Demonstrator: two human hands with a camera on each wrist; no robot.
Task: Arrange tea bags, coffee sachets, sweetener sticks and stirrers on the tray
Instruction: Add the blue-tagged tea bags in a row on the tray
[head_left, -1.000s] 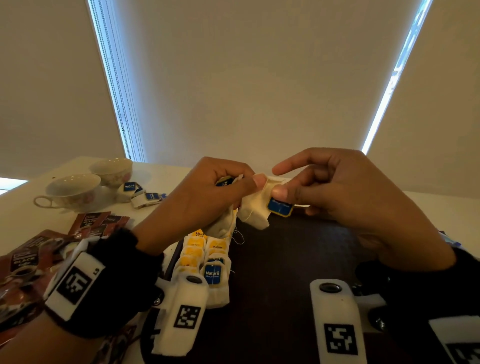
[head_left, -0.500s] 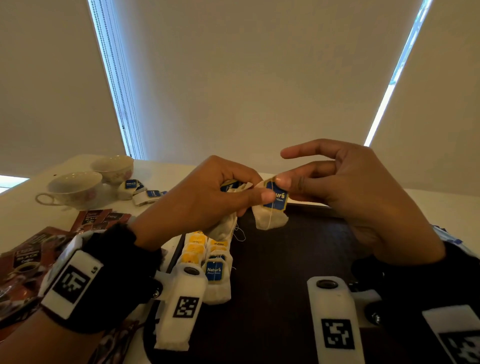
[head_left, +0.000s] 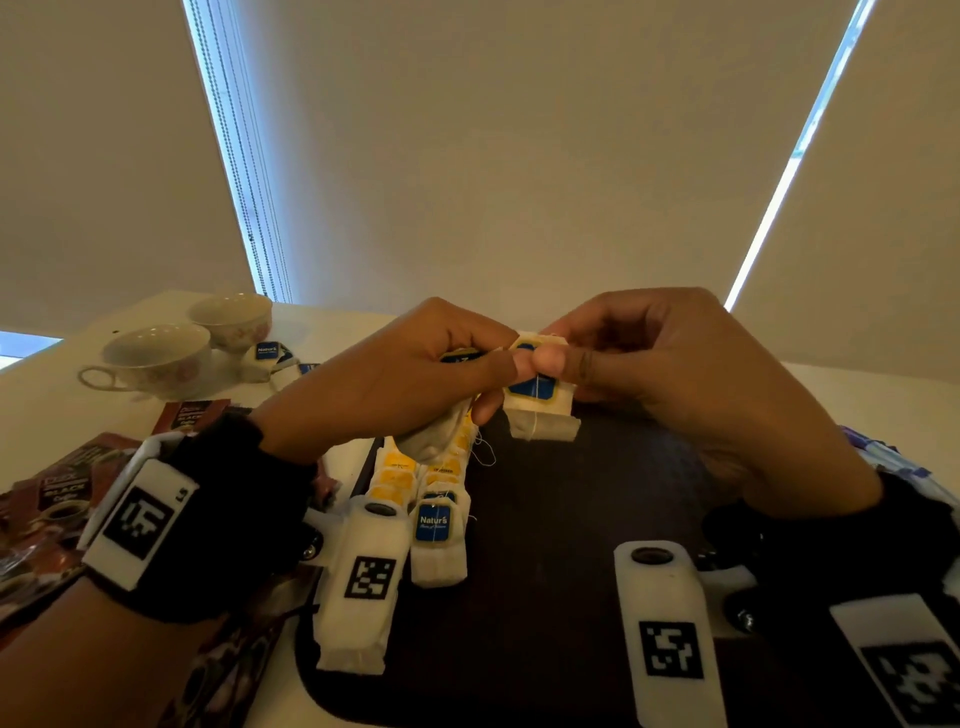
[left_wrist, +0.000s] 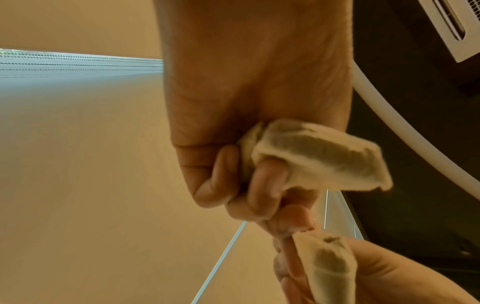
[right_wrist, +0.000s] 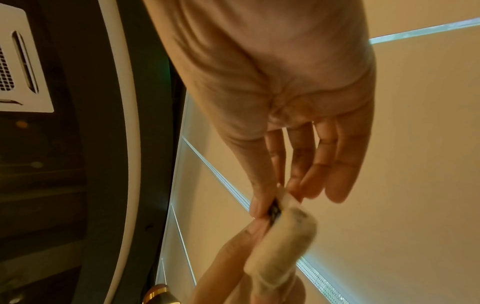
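Spanning the near part of the white bench (head_left: 47, 405), a dark tray (head_left: 571, 545) carries two rows of tea bags (head_left: 415, 483) along its left edge, yellow-tagged with a blue-tagged one nearest. Above the tray, the left hand (head_left: 395, 384) is curled round a crumpled tea bag (left_wrist: 322, 156) while its thumb and forefinger pinch the top of a second tea bag (head_left: 540, 410). The right hand (head_left: 691, 384) pinches that same bag by its blue tag (head_left: 532, 387), thumb against forefinger, the other fingers loosely extended. Two teacups (head_left: 156, 353) stand at far left, loose tea bags (head_left: 267, 353) just beside them. Brown coffee sachets (head_left: 57, 493) lie left of the tray.
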